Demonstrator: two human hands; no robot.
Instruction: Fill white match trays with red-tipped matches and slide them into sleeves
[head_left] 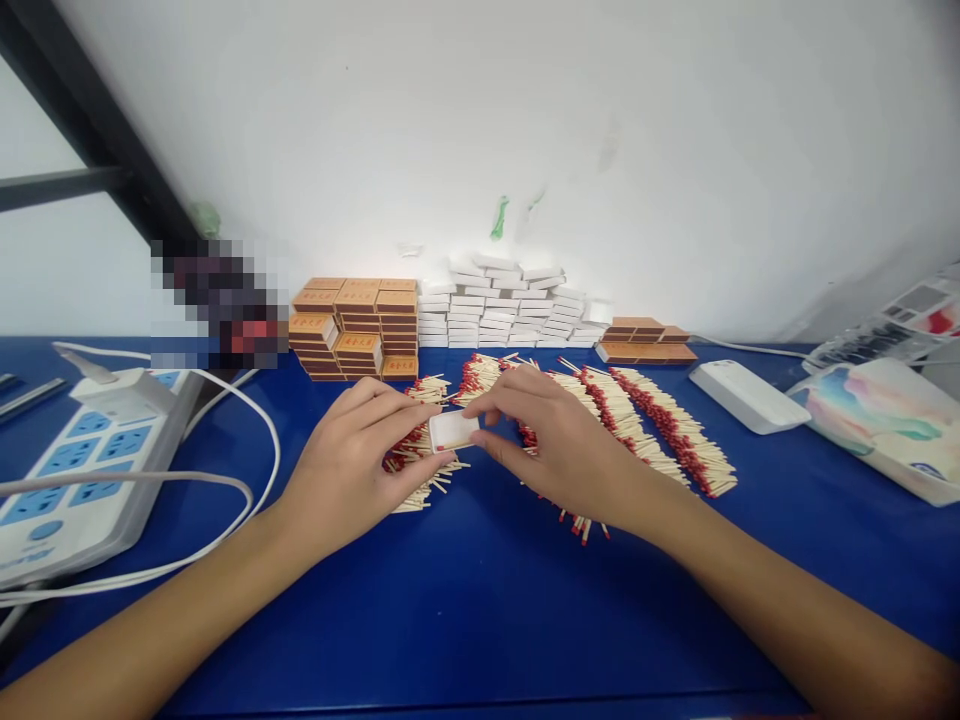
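Observation:
Between my hands is a small white matchbox tray (454, 430), raised above the blue table. A red match head shows at its lower left corner; how many matches lie inside, I cannot tell. My left hand (349, 455) grips the tray's left end between thumb and fingers. At the right end, the thumb and fingertips of my right hand (566, 440) close on it. Loose red-headed matches (431, 495) lie behind and under my left hand. More matches (664, 430) are spread in slanting rows behind and to the right of my right hand, which partly hides them.
Brown matchboxes (356, 325) are stacked at the back left, beside piled white trays (487, 320). A few brown boxes (645, 350) sit farther right. A power strip (97, 470) with looping white cables is on the left. A white device (750, 397) and a colourful packet (885, 420) lie right.

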